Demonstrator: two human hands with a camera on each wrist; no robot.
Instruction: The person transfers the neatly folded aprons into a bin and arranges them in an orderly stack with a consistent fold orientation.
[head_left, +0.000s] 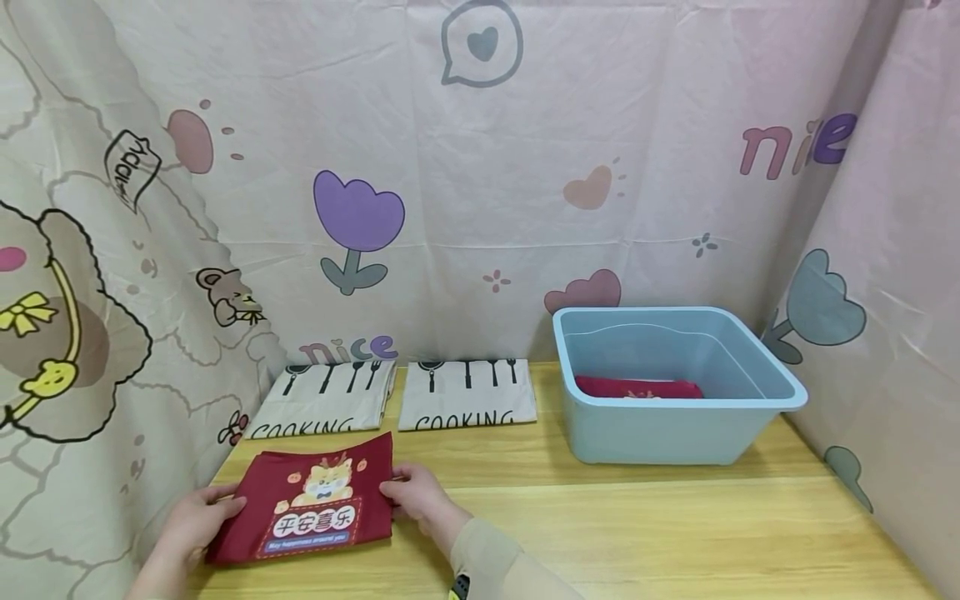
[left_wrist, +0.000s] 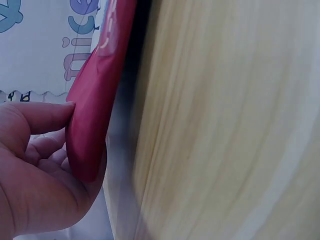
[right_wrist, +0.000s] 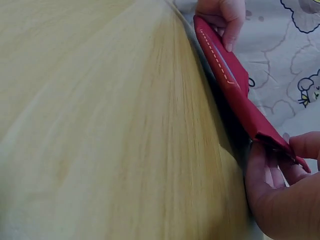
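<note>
A folded dark red cloth (head_left: 255, 517), printed with a cartoon animal and white lettering, is held up between both hands at the front left. My left hand (head_left: 197, 525) grips its left edge, thumb on top and fingers underneath, as the left wrist view shows with the hand (left_wrist: 45, 175) close up. On the opposite edge, my right hand (head_left: 422, 497) pinches the cloth the same way. In the right wrist view the cloth (right_wrist: 235, 100) is seen edge-on, slightly above the table. Both hands appear there, the right hand (right_wrist: 285, 195) nearer.
Two folded white cloths, a left one (head_left: 318, 408) and a right one (head_left: 465, 400), lie at the back with COOKING and utensil prints. A blue plastic tub (head_left: 660, 437) stands at the right, with a red cloth (head_left: 630, 387) inside. Printed curtains (head_left: 480, 167) surround the wooden table (head_left: 600, 533).
</note>
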